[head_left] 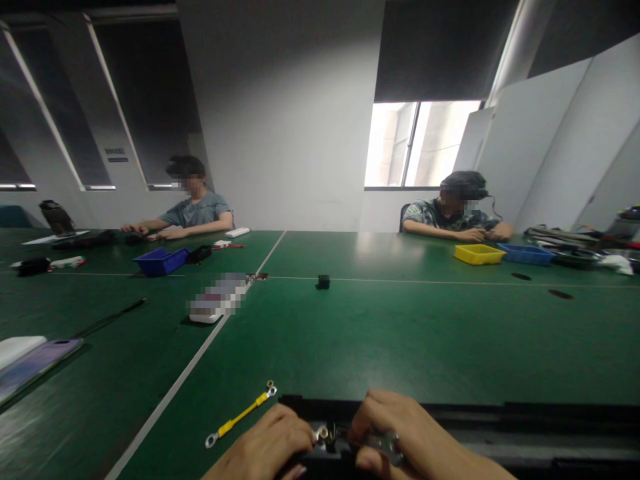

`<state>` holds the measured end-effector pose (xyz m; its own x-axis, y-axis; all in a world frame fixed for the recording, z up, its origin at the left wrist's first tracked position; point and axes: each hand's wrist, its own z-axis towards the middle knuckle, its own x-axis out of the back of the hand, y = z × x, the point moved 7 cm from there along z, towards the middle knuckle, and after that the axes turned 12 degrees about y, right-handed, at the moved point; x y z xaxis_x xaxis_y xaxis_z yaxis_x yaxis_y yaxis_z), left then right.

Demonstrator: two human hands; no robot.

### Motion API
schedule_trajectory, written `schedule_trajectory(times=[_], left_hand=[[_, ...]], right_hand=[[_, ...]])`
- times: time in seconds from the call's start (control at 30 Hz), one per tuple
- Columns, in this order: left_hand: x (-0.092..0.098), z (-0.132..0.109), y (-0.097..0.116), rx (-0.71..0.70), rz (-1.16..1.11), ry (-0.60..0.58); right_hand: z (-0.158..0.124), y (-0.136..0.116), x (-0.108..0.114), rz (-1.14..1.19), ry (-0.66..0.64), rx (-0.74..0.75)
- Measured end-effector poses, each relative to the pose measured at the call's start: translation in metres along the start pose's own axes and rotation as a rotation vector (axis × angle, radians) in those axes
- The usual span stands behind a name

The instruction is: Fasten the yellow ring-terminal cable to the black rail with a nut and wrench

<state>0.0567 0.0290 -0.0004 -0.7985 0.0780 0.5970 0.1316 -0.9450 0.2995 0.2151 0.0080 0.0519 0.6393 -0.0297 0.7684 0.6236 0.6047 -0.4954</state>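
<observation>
Head view, near edge of the green table point(400, 333). Both of my hands are closed over a black block point(330, 461) at the bottom of the frame. The left hand point(270, 443) is curled around the block's left end. The right hand point(410, 437) pinches a metal bracket point(387, 443) against the block's right end, and a small ring fitting point(323, 433) shows on top between the two thumbs. I judge the step in hand to be seating small hardware on the block, work that calls for fine fingertip alignment rather than reach. A long black rail point(525, 417) lies just behind the block and runs off to its right, limiting forward travel. A yellow lead with ring terminals point(240, 415) lies near the block, to its left and apart from the left hand. Beyond the rail the table is open as far as a small black cube point(323, 282), well beyond the block. Two co-workers sit farther off still.
</observation>
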Motion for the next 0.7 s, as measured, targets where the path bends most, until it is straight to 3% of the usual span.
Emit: schedule_trajectory(times=[0.7], left_hand=[[0.0008, -0.0012, 0.0, 0.032, -0.007, -0.041]], right_hand=[[-0.0004, -0.0008, -0.0005, 0.013, -0.012, 0.004]])
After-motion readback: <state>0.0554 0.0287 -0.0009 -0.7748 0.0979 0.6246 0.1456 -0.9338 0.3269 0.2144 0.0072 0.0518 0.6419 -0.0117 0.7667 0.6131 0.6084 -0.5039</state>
